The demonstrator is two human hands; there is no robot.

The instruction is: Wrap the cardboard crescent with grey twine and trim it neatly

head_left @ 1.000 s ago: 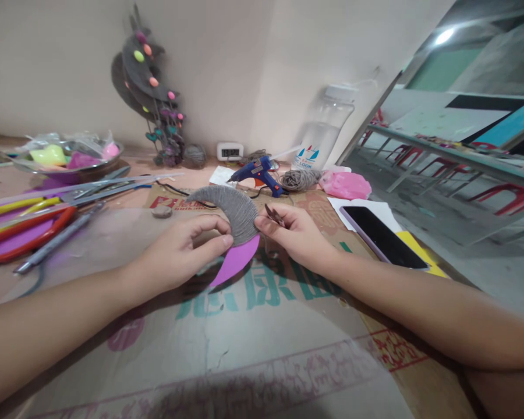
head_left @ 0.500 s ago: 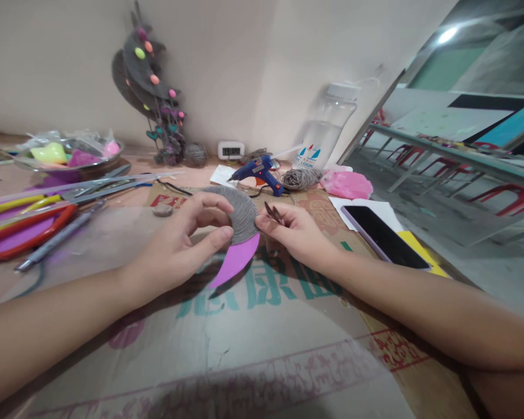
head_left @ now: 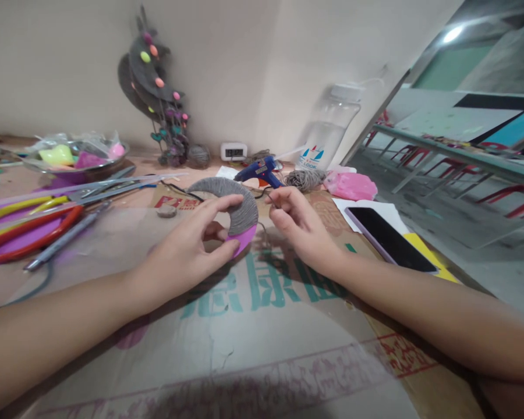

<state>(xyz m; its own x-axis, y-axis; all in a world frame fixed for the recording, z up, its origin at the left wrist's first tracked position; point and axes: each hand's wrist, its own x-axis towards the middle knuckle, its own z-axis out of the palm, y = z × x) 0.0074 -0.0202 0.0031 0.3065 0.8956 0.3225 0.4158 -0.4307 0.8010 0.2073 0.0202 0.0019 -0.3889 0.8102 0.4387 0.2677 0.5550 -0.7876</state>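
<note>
My left hand (head_left: 196,241) pinches a crescent-shaped cutout (head_left: 243,212) between thumb and fingers, over the cardboard. Most of it is wrapped in grey yarn; its lower end near my thumb is bare purple. To the right of it, my right hand (head_left: 301,224) is closed on grey yarn (head_left: 265,234), with a strand hanging between hand and crescent. The yarn's part inside my fingers is mostly hidden. Just behind the hands lies a blue hot glue gun (head_left: 262,169), next to a loose ball of grey yarn (head_left: 304,179).
Scissors with red handles (head_left: 30,233), a pen (head_left: 67,237) and a metal bowl (head_left: 55,166) lie at left. A finished moon hanging (head_left: 157,87) is by the wall, near a small clock (head_left: 234,152). At right are a water bottle (head_left: 329,128) and a phone (head_left: 390,238).
My right hand has moved slightly away from the crescent, and a strand now shows between them. My left grip has shifted toward the purple end, less of which shows.
</note>
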